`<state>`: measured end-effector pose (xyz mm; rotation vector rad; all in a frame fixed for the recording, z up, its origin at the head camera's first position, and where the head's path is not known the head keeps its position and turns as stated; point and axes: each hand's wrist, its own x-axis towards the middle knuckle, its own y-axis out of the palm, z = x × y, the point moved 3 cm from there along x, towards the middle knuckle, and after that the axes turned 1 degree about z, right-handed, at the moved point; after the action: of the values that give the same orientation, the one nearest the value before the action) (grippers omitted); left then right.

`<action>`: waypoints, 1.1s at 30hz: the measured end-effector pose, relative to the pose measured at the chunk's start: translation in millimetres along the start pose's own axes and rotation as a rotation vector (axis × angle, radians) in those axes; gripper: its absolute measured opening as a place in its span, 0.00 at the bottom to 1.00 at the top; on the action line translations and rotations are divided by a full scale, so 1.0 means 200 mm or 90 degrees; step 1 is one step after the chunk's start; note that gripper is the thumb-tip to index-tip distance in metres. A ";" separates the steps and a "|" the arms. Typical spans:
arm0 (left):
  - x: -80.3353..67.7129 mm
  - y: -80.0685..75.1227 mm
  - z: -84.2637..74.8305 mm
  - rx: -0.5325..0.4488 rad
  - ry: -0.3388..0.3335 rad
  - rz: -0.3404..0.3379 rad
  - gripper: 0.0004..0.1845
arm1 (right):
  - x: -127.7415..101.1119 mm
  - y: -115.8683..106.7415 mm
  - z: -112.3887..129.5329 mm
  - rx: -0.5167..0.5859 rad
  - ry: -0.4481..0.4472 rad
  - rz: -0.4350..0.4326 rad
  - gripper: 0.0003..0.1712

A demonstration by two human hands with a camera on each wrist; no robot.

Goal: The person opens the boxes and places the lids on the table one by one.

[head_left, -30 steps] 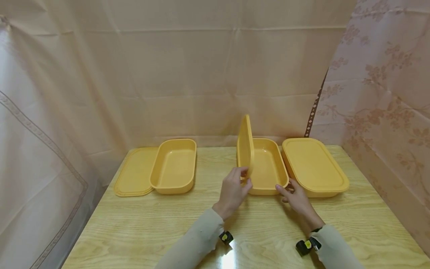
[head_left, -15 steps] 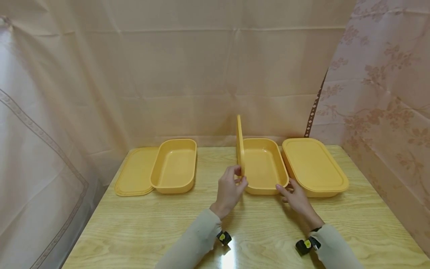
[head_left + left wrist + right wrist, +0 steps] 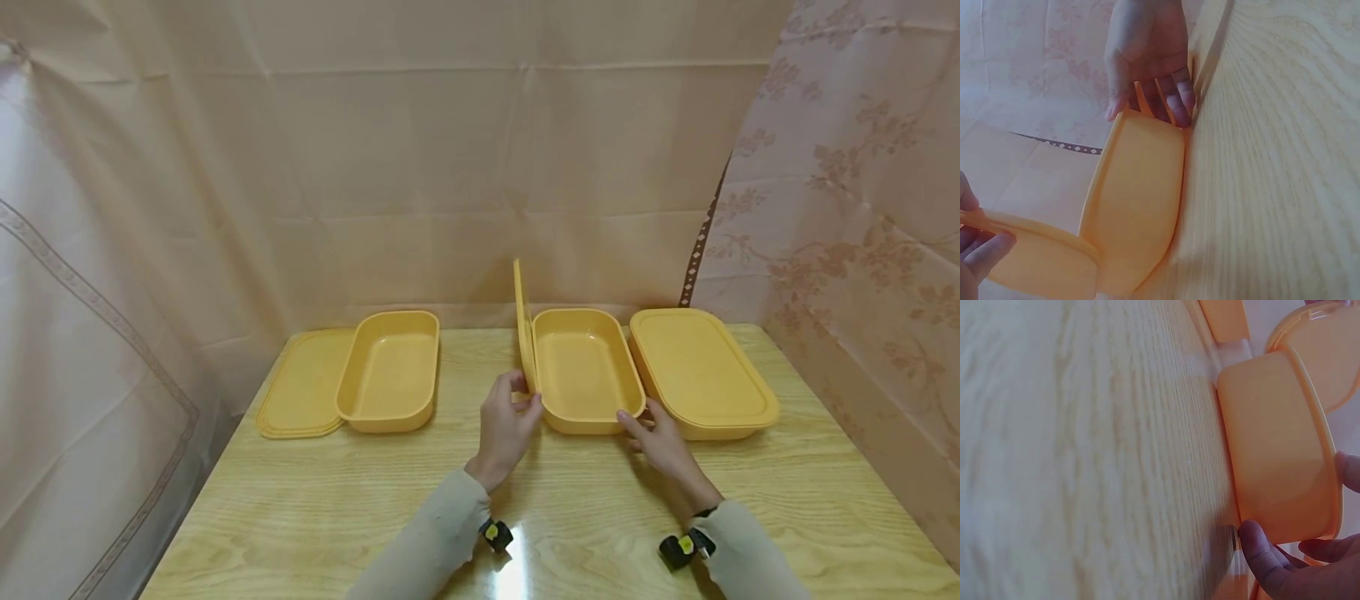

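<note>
A person's left hand (image 3: pixel 506 429) pinches a yellow rounded-rectangular plastic lid (image 3: pixel 524 325) near upright at twelve o'clock on a glossy wood-grain tabletop (image 3: pixel 577 517), while the right hand's (image 3: pixel 660 442) thumb and fingers grip the four-o'clock corner of an open yellow rectangular plastic box (image 3: pixel 588 375) at one o'clock. Creased beige cloth (image 3: pixel 405 167) hangs behind; pink floral cloth (image 3: pixel 862 208) hangs at two o'clock.

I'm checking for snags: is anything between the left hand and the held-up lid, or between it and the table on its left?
Nothing visible: the left hand pinches the lid directly, and only table shows between that lid and the open box farther left.
</note>
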<state>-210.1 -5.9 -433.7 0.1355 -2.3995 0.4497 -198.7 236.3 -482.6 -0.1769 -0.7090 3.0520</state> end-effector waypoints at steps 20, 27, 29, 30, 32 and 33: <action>-0.06 0.00 0.08 -0.043 -0.079 -0.009 0.12 | 0.01 0.01 -0.01 0.004 0.006 0.002 0.35; -0.07 0.00 0.11 -0.081 -0.151 -0.003 0.11 | 0.00 0.01 0.00 0.010 -0.002 0.000 0.36; -0.07 0.00 0.11 -0.092 -0.179 0.005 0.11 | 0.00 0.01 0.00 0.009 -0.001 0.000 0.36; -0.07 0.00 0.11 -0.095 -0.194 0.010 0.11 | 0.00 0.01 0.00 0.007 0.000 0.000 0.36; -0.07 0.00 0.11 -0.092 -0.217 0.016 0.12 | 0.00 0.01 0.00 0.006 0.003 0.000 0.36; -0.07 -0.01 0.11 -0.086 -0.226 0.019 0.12 | 0.00 0.01 -0.01 0.006 0.004 0.000 0.36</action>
<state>-212.8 -15.1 -457.5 0.1281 -2.7746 0.2943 -199.3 235.4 -484.5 -0.1861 -0.6933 3.0538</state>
